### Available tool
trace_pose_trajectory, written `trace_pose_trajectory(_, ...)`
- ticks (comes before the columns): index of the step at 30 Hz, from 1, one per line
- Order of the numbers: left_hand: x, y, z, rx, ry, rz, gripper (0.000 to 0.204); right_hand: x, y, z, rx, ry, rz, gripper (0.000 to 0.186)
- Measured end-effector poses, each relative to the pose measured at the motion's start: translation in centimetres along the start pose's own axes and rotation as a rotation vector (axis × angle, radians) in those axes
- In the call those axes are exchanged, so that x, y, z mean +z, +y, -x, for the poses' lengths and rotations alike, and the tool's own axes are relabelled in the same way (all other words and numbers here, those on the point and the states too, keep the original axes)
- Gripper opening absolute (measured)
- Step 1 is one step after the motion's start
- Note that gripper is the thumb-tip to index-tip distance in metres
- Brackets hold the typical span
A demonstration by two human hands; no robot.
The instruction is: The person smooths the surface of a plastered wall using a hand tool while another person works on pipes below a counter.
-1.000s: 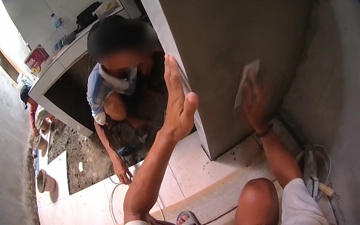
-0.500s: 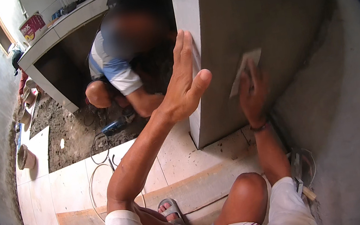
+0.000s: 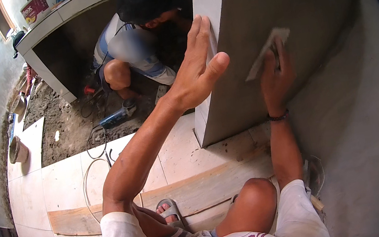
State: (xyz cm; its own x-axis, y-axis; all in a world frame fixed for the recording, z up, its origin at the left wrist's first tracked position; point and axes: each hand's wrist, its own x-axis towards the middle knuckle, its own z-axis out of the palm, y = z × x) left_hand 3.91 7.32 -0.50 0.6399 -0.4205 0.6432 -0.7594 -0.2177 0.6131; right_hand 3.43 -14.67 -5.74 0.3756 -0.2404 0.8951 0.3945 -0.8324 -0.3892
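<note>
My left hand point(image 3: 199, 75) is stretched out flat, fingers together and thumb apart, with its palm against the white-tiled end point(image 3: 206, 5) of a low partition wall. It holds nothing. On the partition's grey plastered side point(image 3: 248, 16), my right hand point(image 3: 277, 73) grips a pale, flat, rectangular plastering float point(image 3: 255, 71). The float lies tilted along the plaster, its upper end leaning right. Part of the float is hidden behind my fingers, and its handle hardly shows.
Beyond the partition a co-worker point(image 3: 111, 37) crouches beside a blue angle grinder point(image 3: 118, 117) on bare soil. Its cord crosses the floor tiles. A wooden plank point(image 3: 182, 198) lies by my feet. A bucket point(image 3: 19, 150) stands at left; a tiled counter point(image 3: 41, 30) is behind.
My right hand has moved the float upward and slightly right on the plaster. The left palm stays on the tiled end. The co-worker's head is bent lower, and the whole view has shifted a little.
</note>
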Motion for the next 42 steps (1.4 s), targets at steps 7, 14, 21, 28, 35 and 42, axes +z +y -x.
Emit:
trace_pose_trajectory(7,0.9,0.4,-0.3,0.019,0.041,0.053,0.109,1.2,5.5,12.5,-0.296,-0.183,0.219,0.035)
trace_pose_trajectory(14,-0.5,-1.0,0.2,0.019,0.064,0.111,0.102,0.2,-0.3,-1.1,0.032,0.114,-0.084,0.039)
trace_pose_trajectory(21,-0.3,-1.2,-0.5,0.205,0.153,-0.183,0.085,2.1,3.8,11.4,-0.327,-0.15,0.101,0.051)
trace_pose_trajectory(28,3.6,1.7,3.3,0.47,-0.118,-0.865,0.092,-0.6,9.6,4.7,0.083,0.075,0.11,0.045)
trace_pose_trajectory(35,5.5,1.0,2.3,0.525,-0.535,-1.35,0.091,2.6,11.3,17.9,-0.141,-0.013,0.006,0.039)
trace_pose_trajectory(42,5.5,1.1,1.8,0.514,-0.78,-1.594,0.089,-0.3,10.6,9.4,0.334,0.072,-0.559,0.036)
